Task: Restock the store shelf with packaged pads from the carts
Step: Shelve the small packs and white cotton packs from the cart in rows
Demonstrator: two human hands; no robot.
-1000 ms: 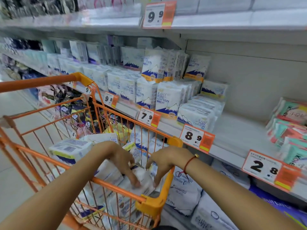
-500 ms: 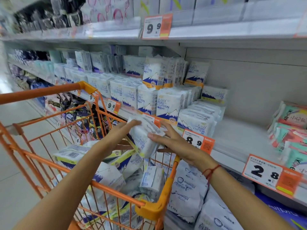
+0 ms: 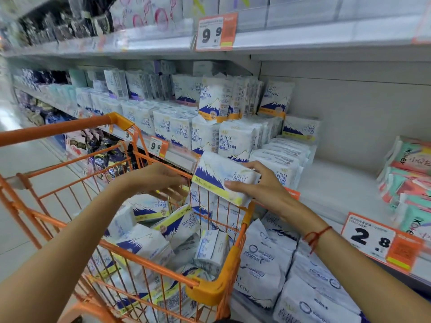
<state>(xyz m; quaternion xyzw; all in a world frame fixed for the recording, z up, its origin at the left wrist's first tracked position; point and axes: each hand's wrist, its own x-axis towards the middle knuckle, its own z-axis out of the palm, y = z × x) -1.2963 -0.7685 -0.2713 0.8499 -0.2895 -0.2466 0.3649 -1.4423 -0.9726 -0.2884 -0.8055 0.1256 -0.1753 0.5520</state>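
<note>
Spanning the orange cart (image 3: 217,290), both arms reach forward. Above its far rim, the right hand (image 3: 258,190) grasps a cotton-pad pack (image 3: 221,177); the left hand (image 3: 161,179), fingers relaxed, touches its end, probably steadying it. Beyond the cart, bare shelf (image 3: 331,185) waits.

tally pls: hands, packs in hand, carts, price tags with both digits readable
Hands: 2, left hand and right hand
Pack in hand: 1
Cart: 1
Readable price tags: 3, 9.9 tag, 9.8 tag, 2.8 tag
Total: 7
</note>
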